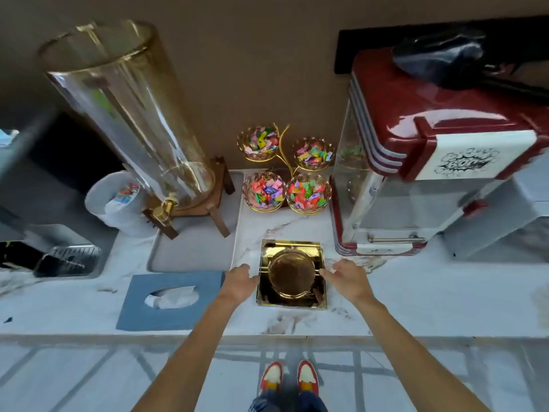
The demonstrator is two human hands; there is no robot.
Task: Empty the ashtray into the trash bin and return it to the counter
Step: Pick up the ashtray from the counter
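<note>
Head view, looking down at a white marble counter (416, 295). Near its front edge, about the middle: a square gold ashtray (292, 273) with a round bowl in the centre, flat on the counter, opening upward, sides parallel to the counter's edges, no clear long axis. Contents of the bowl hard to make out because of reflections.

At the ashtray's left side: left hand (239, 281), fingers curled, tips at the left rim, not closed around it. At the right side: right hand (347, 278), fingers spread and loose, tips at or just over the right rim. Real contact impossible to tell for either hand.

Toward the back edge: four glass bowls of coloured wrapped candies (286, 172) on a gold stand. At the back left: a tall glass drink dispenser (127, 114) on a wooden stand, over a grey tray (193, 248). Right of the ashtray: a red popcorn machine (430, 162), cut off by the frame edge. Left of the ashtray, near the front edge: a blue tissue box (169, 298). Far left: blurred, dark shapes hard to name. No trash bin visible.

Below the counter's front edge: red-and-white shoes (289, 379) on a tiled floor.
</note>
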